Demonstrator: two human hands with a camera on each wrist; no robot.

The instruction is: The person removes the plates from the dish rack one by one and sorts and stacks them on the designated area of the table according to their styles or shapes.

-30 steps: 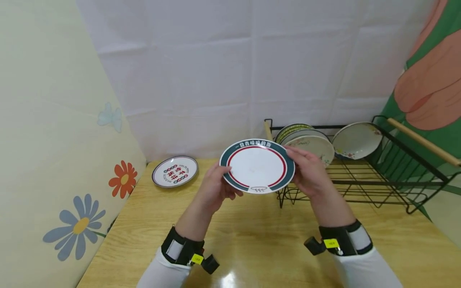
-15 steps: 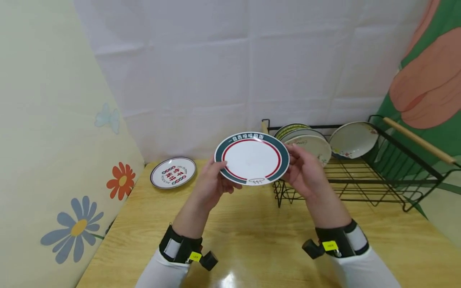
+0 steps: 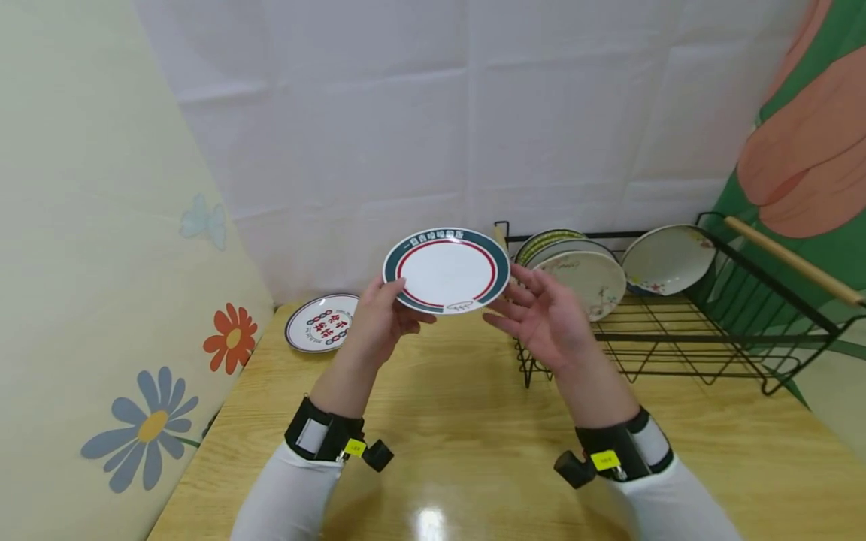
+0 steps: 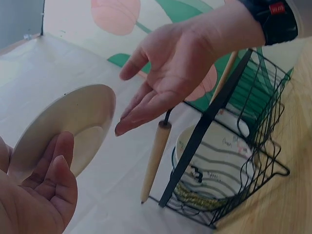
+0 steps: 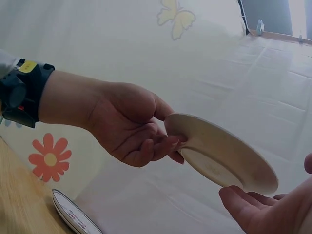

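In the head view a white plate (image 3: 446,270) with a dark green rim band and a red ring is held above the table, tilted. My left hand (image 3: 379,319) grips its left edge, thumb on the upper face and fingers beneath. The plate's pale underside (image 5: 219,151) shows in the right wrist view. Close to the plate's right edge is my right hand (image 3: 548,315), its fingers extended and loosely spread, palm turned up. In the left wrist view the right hand (image 4: 170,73) holds nothing; whether its fingertips touch the rim I cannot tell.
A second plate (image 3: 321,323) with red writing lies on the wooden table (image 3: 433,421) at the left, partly behind the left hand. To the right stands a black wire dish rack (image 3: 676,338) holding several dishes, among them a floral plate (image 3: 588,282) and a white bowl (image 3: 670,259).
The plate has moved left and upward in the head view with the left hand. The right hand, which gripped the right rim, has loosened, and its fingers have straightened.
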